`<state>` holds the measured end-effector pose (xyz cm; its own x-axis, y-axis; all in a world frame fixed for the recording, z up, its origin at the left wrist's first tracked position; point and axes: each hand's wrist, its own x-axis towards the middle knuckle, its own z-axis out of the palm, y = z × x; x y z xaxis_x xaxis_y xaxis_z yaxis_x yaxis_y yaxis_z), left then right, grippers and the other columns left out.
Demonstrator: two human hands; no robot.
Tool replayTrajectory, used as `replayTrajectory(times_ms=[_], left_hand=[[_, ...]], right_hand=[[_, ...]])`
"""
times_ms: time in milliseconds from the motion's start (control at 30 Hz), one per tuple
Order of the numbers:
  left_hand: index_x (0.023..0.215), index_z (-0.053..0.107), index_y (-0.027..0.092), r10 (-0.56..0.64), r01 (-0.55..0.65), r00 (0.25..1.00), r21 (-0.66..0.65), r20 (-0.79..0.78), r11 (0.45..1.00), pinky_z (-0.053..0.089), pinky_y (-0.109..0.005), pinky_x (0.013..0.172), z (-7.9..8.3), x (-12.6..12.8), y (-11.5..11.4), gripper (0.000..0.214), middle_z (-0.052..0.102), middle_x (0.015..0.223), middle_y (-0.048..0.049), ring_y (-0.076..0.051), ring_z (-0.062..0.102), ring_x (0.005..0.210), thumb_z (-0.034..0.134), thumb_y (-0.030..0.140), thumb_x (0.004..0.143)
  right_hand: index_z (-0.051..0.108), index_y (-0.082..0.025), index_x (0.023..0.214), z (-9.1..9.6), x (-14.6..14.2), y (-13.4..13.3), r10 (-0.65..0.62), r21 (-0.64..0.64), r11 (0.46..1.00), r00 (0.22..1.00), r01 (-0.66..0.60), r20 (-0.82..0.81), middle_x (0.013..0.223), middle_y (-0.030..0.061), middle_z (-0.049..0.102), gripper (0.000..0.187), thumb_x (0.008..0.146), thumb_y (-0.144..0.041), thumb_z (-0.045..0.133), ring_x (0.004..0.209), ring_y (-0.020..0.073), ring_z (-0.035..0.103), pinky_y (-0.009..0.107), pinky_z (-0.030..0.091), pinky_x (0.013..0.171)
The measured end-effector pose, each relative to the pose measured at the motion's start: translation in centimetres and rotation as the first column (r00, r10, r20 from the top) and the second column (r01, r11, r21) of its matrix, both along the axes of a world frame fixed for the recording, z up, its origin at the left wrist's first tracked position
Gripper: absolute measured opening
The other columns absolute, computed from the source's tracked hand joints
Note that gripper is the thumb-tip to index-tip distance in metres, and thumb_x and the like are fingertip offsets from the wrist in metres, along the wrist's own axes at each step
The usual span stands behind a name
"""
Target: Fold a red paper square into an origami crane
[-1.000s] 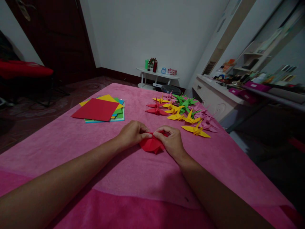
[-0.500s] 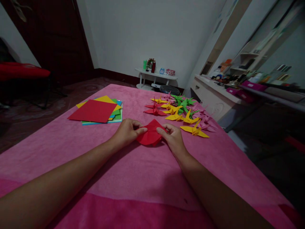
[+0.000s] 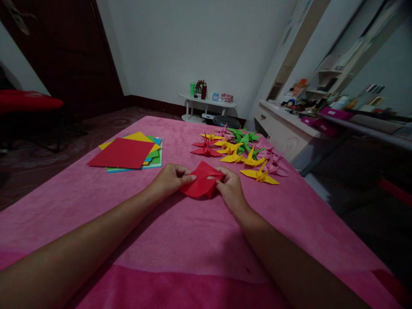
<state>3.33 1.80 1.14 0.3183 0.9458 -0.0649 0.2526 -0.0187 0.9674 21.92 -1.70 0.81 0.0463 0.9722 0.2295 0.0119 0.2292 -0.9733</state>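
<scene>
A partly folded sheet of red origami paper [image 3: 200, 181] is held just above the pink cloth [image 3: 167, 240], creased and bowed between both hands. My left hand [image 3: 172, 177] pinches its left corner, thumb on top. At the opposite side my right hand [image 3: 230, 186] grips the right corner, where the paper bends up into a raised fold; the fingers beneath are hidden. Beyond them stand red paper cranes [image 3: 206, 149], and to the right yellow paper cranes [image 3: 260, 175], with green paper cranes [image 3: 246, 140] and pink paper cranes [image 3: 275, 161] behind.
A stack of coloured paper squares, red sheet [image 3: 124, 153] on top, lies at left on the cloth. Against the far wall is a small white table [image 3: 209, 101] with bottles and a plant. A cluttered dresser [image 3: 286, 124] stands at right, a dark door [image 3: 64, 51] at left.
My right thumb has moved off the top of the red paper, and the right corner is now folded up. My left hand keeps its pinch. The whole view has shifted slightly.
</scene>
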Motion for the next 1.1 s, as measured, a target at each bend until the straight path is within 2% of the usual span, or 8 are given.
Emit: replayTrajectory(times_ms=[267,400,500,633,767,967,1100], left_hand=[[0.066,0.064,0.011,-0.083,0.086,0.996,0.067,-0.043,0.994,0.033,-0.019,0.043,1.6,0.7,-0.7,0.030,0.059,0.057,-0.0008,-0.009,0.048,0.047,0.069,0.041,0.066],[0.067,0.066,0.011,-0.054,0.065,0.995,0.127,-0.088,0.990,0.033,-0.019,0.043,1.9,1.0,-1.1,0.029,0.062,0.059,-0.0020,-0.011,0.052,0.050,0.067,0.040,0.069],[0.068,0.066,0.011,-0.014,0.014,1.000,0.147,-0.003,0.989,0.033,-0.019,0.043,1.5,1.3,-1.4,0.029,0.063,0.060,-0.0017,-0.010,0.051,0.049,0.066,0.040,0.072],[0.068,0.066,0.011,0.068,-0.084,0.980,0.078,0.187,0.993,0.032,-0.018,0.042,1.2,1.8,-1.9,0.033,0.060,0.057,0.0004,-0.008,0.047,0.046,0.070,0.044,0.068],[0.075,0.069,0.012,0.120,-0.109,0.941,-0.053,0.315,0.993,0.037,-0.020,0.045,1.3,2.1,-2.4,0.039,0.064,0.061,0.0002,-0.008,0.050,0.047,0.076,0.048,0.062],[0.071,0.066,0.011,0.163,-0.137,0.909,-0.094,0.384,0.986,0.041,-0.021,0.048,0.9,2.2,-2.6,0.042,0.064,0.060,-0.0013,-0.011,0.055,0.051,0.081,0.048,0.056],[0.076,0.069,0.010,0.169,-0.119,0.908,-0.150,0.383,0.982,0.041,-0.020,0.046,1.1,2.4,-2.7,0.044,0.067,0.064,-0.0034,-0.011,0.056,0.050,0.080,0.049,0.058]], right_hand=[[0.063,-0.018,0.070,-0.2,-0.5,-0.2,0.045,-0.028,0.999,0.995,-0.043,0.086,0.063,-0.0019,0.061,0.009,0.065,-0.025,0.066,0.057,0.0138,0.054,0.024,0.044,0.055],[0.061,-0.018,0.068,0.0,-0.9,-0.3,0.058,-0.058,0.997,0.995,-0.054,0.081,0.060,-0.0018,0.060,0.014,0.063,-0.029,0.069,0.057,0.0143,0.054,0.024,0.041,0.052],[0.061,-0.018,0.067,0.3,-1.2,-0.4,0.047,-0.068,0.997,0.998,-0.044,0.045,0.059,-0.0025,0.059,0.013,0.062,-0.027,0.069,0.055,0.0134,0.053,0.023,0.041,0.052],[0.061,-0.018,0.068,0.6,-1.6,-0.6,0.015,-0.049,0.999,0.999,-0.018,-0.043,0.062,-0.0021,0.060,0.011,0.061,-0.024,0.067,0.057,0.0133,0.054,0.023,0.043,0.054],[0.062,-0.018,0.069,0.8,-1.9,-0.9,0.001,0.000,1.000,0.993,-0.001,-0.116,0.066,-0.0006,0.063,0.007,0.065,-0.024,0.062,0.061,0.0146,0.057,0.025,0.046,0.060],[0.065,-0.017,0.069,1.0,-1.9,-1.2,-0.032,0.010,0.999,0.991,0.033,-0.128,0.064,-0.0001,0.062,0.013,0.071,-0.029,0.061,0.060,0.0142,0.054,0.025,0.044,0.058],[0.064,-0.016,0.066,1.0,-1.9,-1.3,-0.061,0.038,0.997,0.998,0.062,-0.035,0.060,-0.0007,0.058,0.015,0.072,-0.029,0.060,0.058,0.0132,0.051,0.024,0.041,0.055]])
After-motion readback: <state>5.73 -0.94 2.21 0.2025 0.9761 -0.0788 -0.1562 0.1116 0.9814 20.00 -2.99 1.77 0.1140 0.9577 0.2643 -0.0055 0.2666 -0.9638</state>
